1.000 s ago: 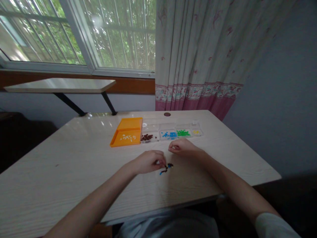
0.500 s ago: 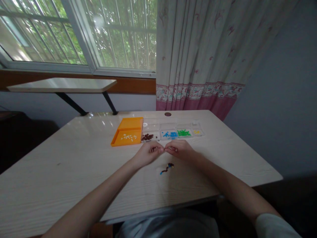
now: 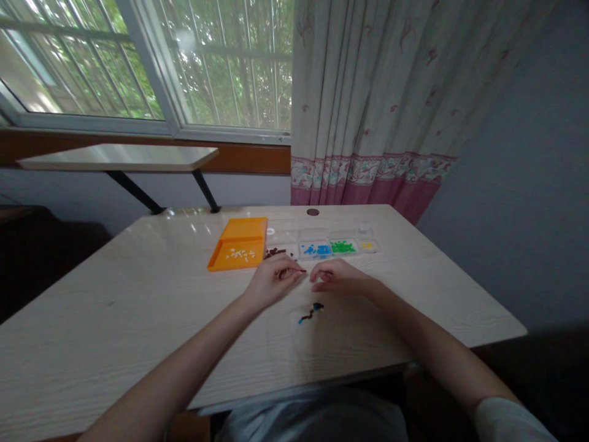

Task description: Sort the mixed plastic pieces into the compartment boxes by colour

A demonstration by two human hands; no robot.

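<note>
Both hands rest on a pale wooden table (image 3: 115,331). My left hand (image 3: 272,281) has its fingers pinched together, and a thin dark piece sticks out of its fingertips to the right. My right hand (image 3: 335,277) lies just right of it with fingers curled; what it holds, if anything, is too small to make out. A short chain of blue and dark beads (image 3: 310,312) lies on the table just in front of both hands. Behind them stands a clear compartment box (image 3: 354,232) with brown, blue, green and yellow beads.
An orange tray (image 3: 242,230) with several small white pieces sits left of the clear box. A round hole (image 3: 312,212) is in the table's far edge. Behind are a window, a narrow shelf (image 3: 119,157) and a curtain (image 3: 368,104).
My left hand left the bead chain, rose to meet my right hand by the box, and the two have since parted slightly. The bead chain stays on the table.
</note>
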